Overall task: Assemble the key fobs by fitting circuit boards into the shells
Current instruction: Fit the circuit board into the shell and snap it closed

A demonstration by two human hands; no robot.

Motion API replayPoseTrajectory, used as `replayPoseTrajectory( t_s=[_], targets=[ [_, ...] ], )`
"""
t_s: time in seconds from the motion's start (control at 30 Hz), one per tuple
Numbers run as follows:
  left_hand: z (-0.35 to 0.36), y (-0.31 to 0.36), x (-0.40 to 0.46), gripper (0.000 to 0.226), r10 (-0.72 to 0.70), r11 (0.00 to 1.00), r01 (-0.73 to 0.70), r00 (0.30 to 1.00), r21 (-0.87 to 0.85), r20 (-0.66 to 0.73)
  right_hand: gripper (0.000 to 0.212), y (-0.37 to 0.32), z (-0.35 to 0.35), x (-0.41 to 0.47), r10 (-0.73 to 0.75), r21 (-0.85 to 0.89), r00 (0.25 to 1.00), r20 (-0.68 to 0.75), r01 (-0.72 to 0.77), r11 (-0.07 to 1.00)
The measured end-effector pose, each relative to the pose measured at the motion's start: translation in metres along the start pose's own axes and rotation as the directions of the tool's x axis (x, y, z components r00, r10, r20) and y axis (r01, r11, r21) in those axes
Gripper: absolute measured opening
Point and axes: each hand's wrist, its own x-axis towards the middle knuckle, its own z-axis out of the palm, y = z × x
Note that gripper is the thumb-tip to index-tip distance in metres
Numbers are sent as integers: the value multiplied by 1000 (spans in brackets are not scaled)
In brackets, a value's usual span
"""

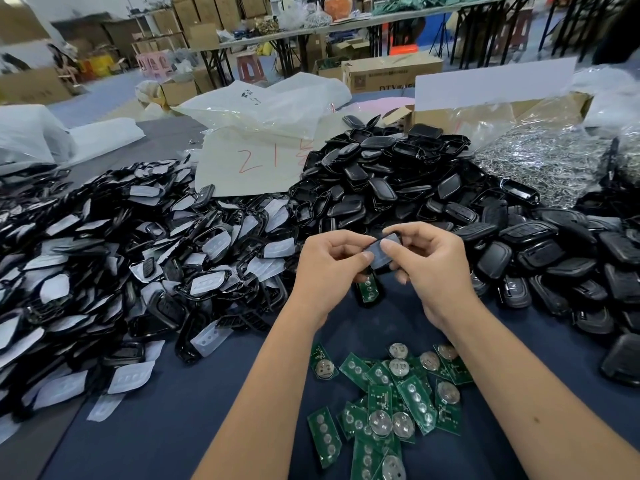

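Observation:
Above the table's middle, my left hand (pixel 329 268) and my right hand (pixel 429 268) together pinch a black key fob shell (pixel 381 252) with a grey face. Just below the hands lies another black shell half (pixel 369 289) with a green circuit board seated in it, partly hidden by my left hand. Several loose green circuit boards (pixel 391 400) with round silver battery clips lie in a heap near the front edge, between my forearms.
A heap of black frames with translucent button pads (pixel 131 265) fills the left. Black shell backs (pixel 388 174) pile up behind the hands, and finished-looking black fobs (pixel 554 265) spread to the right. Plastic bags, a marked sheet (pixel 256 161) and cardboard boxes stand behind.

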Motion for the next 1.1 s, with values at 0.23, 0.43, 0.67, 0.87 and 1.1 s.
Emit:
replayPoseTrajectory(
  t_s=[0.23, 0.43, 0.67, 0.87, 1.1],
  targets=[
    [3, -1, 1, 19, 52, 998, -52, 999, 32, -2, 27, -4, 2, 1, 115, 104, 993, -37, -110, 988],
    [1, -1, 2, 17, 51, 998, -51, 999, 39, 2, 24, -4, 3, 0, 118, 82, 991, -69, -112, 990],
    [-1, -3, 4, 17, -13, 1000, 13, 1000, 6, -14, 12, -2, 4, -1, 49, -49, 996, -78, -53, 997],
    [-5, -5, 4, 16, -132, 988, 132, 991, -80, -4, 17, -8, -2, -3, -364, -559, 928, 73, 341, 756],
    [-18, -2, 9, 15, -305, 883, 292, 952, -368, 23, 17, -12, -4, -4, -391, -565, 829, 399, 559, 607]
  ],
)
